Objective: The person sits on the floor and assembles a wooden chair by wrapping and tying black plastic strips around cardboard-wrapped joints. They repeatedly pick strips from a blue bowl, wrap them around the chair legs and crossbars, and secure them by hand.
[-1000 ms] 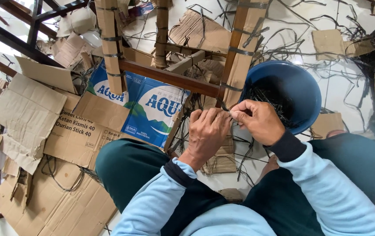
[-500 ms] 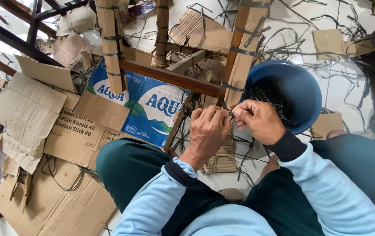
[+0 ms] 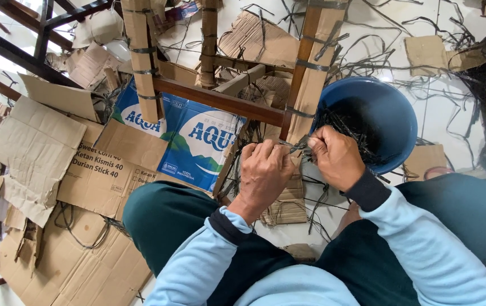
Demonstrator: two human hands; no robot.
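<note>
I see my left hand and right hand both pinched shut on a thin strap stretched between them.

Person in a light blue and dark navy top with dark green trousers

Both sleeves are pale blue, soft knit fabric, each ending in a dark navy ribbed cuff at the wrist; the left hand and right hand are bare, without gloves, rings or a watch. A dark navy panel runs down the front of the top between the sleeves. The trousers are plain dark teal-green cloth over both knees.
</note>
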